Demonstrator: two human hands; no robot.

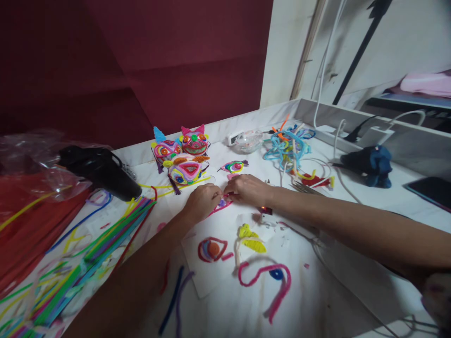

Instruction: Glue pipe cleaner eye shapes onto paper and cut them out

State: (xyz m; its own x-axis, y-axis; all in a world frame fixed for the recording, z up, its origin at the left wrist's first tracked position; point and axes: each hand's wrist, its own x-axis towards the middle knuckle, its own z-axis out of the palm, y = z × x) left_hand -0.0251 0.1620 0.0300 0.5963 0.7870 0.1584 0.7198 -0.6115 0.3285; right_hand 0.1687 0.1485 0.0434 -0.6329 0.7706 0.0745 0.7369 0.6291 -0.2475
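Observation:
Both hands meet near the middle of the white table. My left hand (203, 202) has its fingers closed on a small pink and purple pipe-cleaner piece (221, 203). From the right, my right hand (246, 188) pinches the same piece, its fingertips almost touching the left ones. Just below lies a red-rimmed eye shape with an orange centre (213, 249) on white paper. Beside it are yellow pieces (252, 239) and a curved pink pipe cleaner (280, 291). Another eye shape (234, 166) lies just beyond my hands.
Three colourful animal heads (186, 170) stand at the back. Pipe-cleaner bundles (81, 277) and a black hair dryer (102, 171) are on the left. Tangled blue strands (287, 150), scissors (308, 188), cables and a phone (430, 191) lie on the right.

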